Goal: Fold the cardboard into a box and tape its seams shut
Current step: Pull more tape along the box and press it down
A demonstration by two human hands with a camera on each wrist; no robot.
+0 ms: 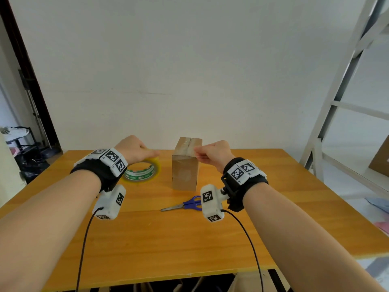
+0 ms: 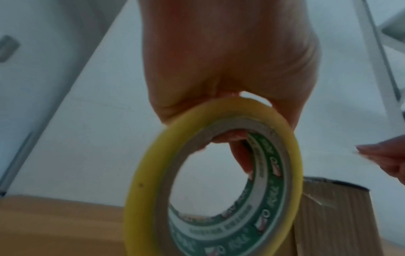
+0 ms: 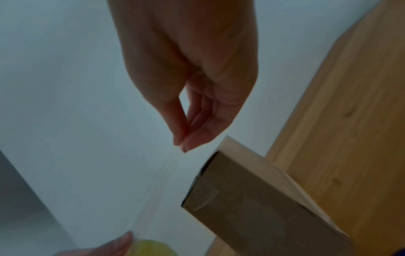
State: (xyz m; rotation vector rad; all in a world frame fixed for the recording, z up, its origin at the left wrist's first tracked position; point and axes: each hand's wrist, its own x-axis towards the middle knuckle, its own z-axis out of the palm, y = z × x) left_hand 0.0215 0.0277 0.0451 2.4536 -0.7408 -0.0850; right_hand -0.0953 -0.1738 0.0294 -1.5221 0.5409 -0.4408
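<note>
Upright taped box (image 1: 185,165), flaps closed

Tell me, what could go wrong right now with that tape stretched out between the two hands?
The clear strip pinched by the right hand hangs free above the cardboard box, so it might twist or stick to itself before landing. The box stands tall and narrow with neither hand on it, so pressing tape down could tip it. The tape roll hangs from the left hand by a few fingers and may slip.

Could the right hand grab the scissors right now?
Probably not yet. The right hand is pinching the clear tape end above the box. The scissors lie uncovered on the table just below its wrist, so once it lets go, nothing blocks it.
</note>
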